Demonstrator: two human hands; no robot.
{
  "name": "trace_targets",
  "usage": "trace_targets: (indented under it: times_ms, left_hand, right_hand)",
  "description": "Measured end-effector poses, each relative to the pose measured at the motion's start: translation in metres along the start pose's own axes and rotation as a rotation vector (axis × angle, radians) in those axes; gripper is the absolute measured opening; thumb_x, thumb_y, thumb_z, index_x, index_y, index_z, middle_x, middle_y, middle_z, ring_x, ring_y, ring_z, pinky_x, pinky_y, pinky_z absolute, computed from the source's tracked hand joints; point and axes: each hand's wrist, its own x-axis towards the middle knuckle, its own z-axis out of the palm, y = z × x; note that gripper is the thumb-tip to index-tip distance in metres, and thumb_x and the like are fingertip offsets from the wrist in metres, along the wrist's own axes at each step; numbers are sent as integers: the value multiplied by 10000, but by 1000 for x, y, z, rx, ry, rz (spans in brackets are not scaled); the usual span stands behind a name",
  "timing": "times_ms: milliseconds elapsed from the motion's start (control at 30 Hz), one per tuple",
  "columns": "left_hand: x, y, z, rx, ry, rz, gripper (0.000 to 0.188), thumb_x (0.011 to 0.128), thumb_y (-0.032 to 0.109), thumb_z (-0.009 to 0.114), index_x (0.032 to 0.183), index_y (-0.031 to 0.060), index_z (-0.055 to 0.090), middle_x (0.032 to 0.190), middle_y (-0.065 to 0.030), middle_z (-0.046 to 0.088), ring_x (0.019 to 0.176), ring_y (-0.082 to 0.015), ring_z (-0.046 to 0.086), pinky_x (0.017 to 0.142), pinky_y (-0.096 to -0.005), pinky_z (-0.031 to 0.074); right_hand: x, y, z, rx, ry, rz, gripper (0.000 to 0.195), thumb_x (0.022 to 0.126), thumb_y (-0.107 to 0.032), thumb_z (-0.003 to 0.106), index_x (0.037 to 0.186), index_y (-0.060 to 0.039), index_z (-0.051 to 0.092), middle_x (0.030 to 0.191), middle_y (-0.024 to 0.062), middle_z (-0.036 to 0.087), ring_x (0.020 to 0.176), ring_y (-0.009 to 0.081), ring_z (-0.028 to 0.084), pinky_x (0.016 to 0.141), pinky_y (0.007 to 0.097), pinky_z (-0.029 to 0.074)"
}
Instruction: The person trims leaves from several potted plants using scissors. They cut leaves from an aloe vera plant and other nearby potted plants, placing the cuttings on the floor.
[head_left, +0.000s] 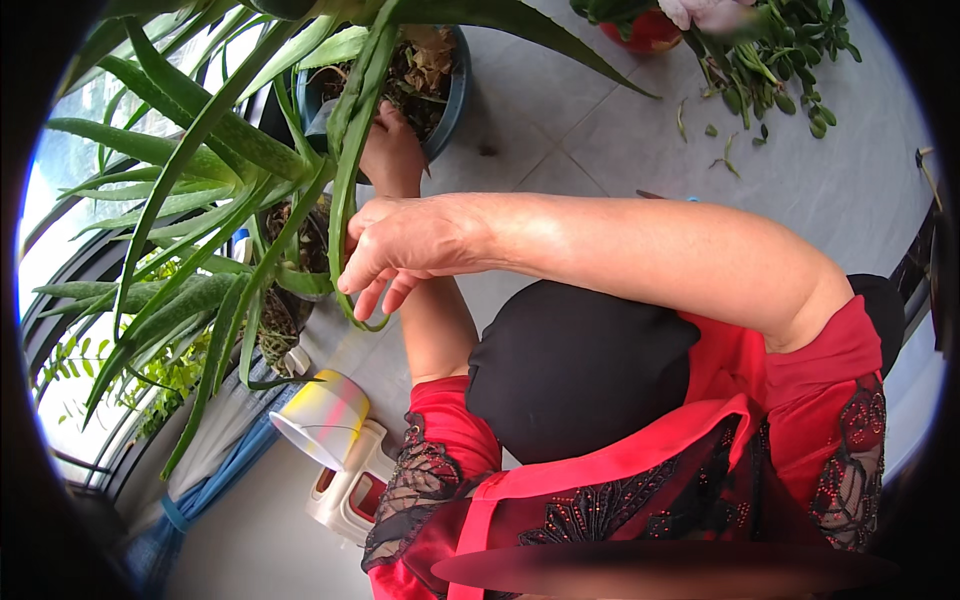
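Note:
My left hand reaches inside the rim of a blue plant pot holding soil and dry brown leaves. Beside its fingers sits a grey-blue translucent object, partly covered by leaves; whether I grip it is unclear. My right arm crosses over the left forearm. At its end my right hand has a long drooping aloe leaf at its thumb and bent fingers, apparently pinched near the curled tip. The large aloe plant spreads across the left, over a second planter of soil.
Cut succulent stems and scattered bits lie on grey floor tiles, near a red pot. A white-yellow tub tips against a white plastic stool. Tied curtain and window are left. My black-clad knee rises centrally.

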Motion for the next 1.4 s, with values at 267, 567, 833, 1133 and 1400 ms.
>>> trace_targets:
  times_ms: [267, 567, 833, 1133, 1400]
  left_hand:
    - [42, 26, 15, 375, 146, 337, 244, 834, 251, 543, 793, 33, 643, 716, -163, 618, 687, -350, 583, 651, -449, 448]
    - [60, 2, 31, 413, 116, 292, 233, 803, 245, 549, 698, 52, 628, 685, -133, 621, 674, -348, 593, 609, -448, 461]
    - [9, 17, -10, 161, -16, 43, 299, 854, 283, 532, 812, 1, 623, 702, -186, 600, 647, -300, 556, 612, -431, 438]
    - [-12, 52, -44, -199, -148, -309, 302, 866, 263, 578, 796, -31, 581, 609, -54, 506, 567, -139, 442, 495, -340, 362]
    - [-17, 55, -45, -659, -160, -429, 157, 850, 181, 599, 773, 47, 573, 556, -8, 480, 441, -81, 410, 390, -247, 294]
  right_hand:
    - [-1, -2, 1, 12, -9, 10, 215, 724, -83, 621, 869, 59, 547, 913, 127, 535, 816, 267, 641, 644, 349, 493]
    - [-4, -1, 4, -13, 40, 27, 255, 722, -88, 620, 910, 71, 555, 991, 145, 521, 831, 278, 641, 658, 357, 493]
    - [-9, -5, -2, -72, 54, 50, 260, 712, -107, 610, 901, 67, 566, 989, 139, 534, 846, 265, 646, 632, 330, 499]
    - [-17, -3, -26, -928, 250, -27, 240, 731, -109, 560, 903, 53, 601, 791, 164, 641, 684, 262, 644, 629, 356, 516]
    - [-12, 5, -70, -1222, 850, -291, 556, 710, -87, 679, 1188, 40, 425, 1203, 254, 439, 1117, 397, 476, 919, 388, 417]
